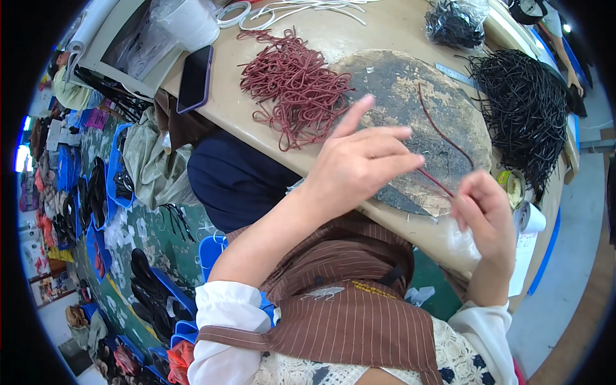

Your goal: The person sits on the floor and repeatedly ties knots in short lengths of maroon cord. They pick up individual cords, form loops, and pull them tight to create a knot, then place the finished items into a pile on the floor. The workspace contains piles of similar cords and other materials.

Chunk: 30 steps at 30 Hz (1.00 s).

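Observation:
A thin dark red cord (437,182) is stretched between my two hands over the near edge of the table. My left hand (362,160) holds one end at its fingertips, with the index finger raised away from the others. My right hand (484,208) is closed on the cord at the other side, its fingers curled in. From the right hand a further length of red cord (443,133) curves up across a worn, dark round board (391,77). Beyond my left hand lies a heap of looped, knotted dark red cords (292,86).
A bundle of black cords (520,115) lies at the right, near a metal ruler (454,75), a small open tin (511,186) and a white roll (531,217). White cords (295,8) and a bagged black bundle (455,25) sit at the back. A phone (194,78) rests at the left edge.

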Tool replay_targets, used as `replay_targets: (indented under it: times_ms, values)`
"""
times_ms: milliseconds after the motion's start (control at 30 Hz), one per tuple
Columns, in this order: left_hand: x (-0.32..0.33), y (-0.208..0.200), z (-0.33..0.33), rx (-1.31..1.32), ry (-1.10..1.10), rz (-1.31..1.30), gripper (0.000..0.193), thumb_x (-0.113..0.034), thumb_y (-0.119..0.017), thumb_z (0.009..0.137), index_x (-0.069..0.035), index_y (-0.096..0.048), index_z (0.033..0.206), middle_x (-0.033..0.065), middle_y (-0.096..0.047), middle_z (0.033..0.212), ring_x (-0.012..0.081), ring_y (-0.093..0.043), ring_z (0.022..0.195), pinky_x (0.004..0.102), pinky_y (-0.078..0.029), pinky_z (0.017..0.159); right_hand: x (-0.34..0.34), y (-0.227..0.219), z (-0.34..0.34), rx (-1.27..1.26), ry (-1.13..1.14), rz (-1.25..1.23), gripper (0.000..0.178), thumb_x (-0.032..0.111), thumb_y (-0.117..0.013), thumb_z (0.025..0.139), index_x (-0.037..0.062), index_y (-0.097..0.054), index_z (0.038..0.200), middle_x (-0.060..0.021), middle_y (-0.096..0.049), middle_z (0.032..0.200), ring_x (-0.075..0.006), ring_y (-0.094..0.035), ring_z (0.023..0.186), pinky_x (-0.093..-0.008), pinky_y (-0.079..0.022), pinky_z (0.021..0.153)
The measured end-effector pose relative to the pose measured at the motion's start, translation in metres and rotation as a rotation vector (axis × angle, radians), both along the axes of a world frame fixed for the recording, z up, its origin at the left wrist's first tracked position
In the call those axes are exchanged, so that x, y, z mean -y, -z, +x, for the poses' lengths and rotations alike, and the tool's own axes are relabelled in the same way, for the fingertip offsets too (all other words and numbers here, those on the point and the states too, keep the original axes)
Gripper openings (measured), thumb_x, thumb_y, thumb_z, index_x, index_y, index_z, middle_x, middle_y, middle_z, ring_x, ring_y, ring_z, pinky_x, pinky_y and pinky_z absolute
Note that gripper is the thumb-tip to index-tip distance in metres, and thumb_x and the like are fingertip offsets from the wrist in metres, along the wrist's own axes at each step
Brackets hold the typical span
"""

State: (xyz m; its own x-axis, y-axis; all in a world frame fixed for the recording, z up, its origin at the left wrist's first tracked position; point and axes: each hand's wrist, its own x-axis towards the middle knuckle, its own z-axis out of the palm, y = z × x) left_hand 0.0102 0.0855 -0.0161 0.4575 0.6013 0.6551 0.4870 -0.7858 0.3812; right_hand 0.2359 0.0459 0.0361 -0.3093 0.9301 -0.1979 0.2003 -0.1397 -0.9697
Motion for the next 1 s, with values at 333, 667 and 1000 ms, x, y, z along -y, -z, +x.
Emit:
replay_targets:
  times_ms: [333, 667, 1000]
  values:
    - [0.035, -0.034, -0.011, -0.191, 0.137, -0.133, 0.026, -0.011, -0.058, 0.062, -0.007, -0.062, 0.088, 0.0013, -0.059, 0.079, 0.0167, -0.058, 0.065, 0.0279, -0.047, 0.057, 0.010, 0.008, 0.016, 0.094, -0.413, -0.230, 0.019, 0.009, -0.055, 0.083, -0.0011, -0.058, 0.098, -0.0023, -0.062, 0.072, -0.0037, -0.047, 0.051, -0.0181, -0.039, 0.047]
    - [0.054, -0.020, -0.018, 0.298, -0.065, -0.835, 0.019, -0.004, -0.060, 0.078, 0.001, -0.061, 0.097, 0.0102, -0.064, 0.080, 0.0177, -0.063, 0.068, 0.0250, -0.050, 0.065, -0.002, 0.031, -0.034, -0.660, -0.183, -0.435, 0.014, 0.011, -0.053, 0.085, -0.0014, -0.059, 0.087, -0.0032, -0.059, 0.073, -0.0036, -0.049, 0.057, -0.0170, -0.038, 0.051]
    - [0.056, 0.001, 0.000, 1.156, 0.171, -1.633, 0.019, -0.011, -0.051, 0.087, 0.003, -0.055, 0.098, 0.0113, -0.062, 0.092, 0.0160, -0.060, 0.084, 0.0264, -0.049, 0.076, -0.015, 0.023, -0.056, -0.192, -0.028, -0.082, 0.011, 0.004, -0.059, 0.079, -0.0019, -0.059, 0.089, -0.0026, -0.060, 0.079, -0.0037, -0.052, 0.063, -0.0168, -0.041, 0.055]
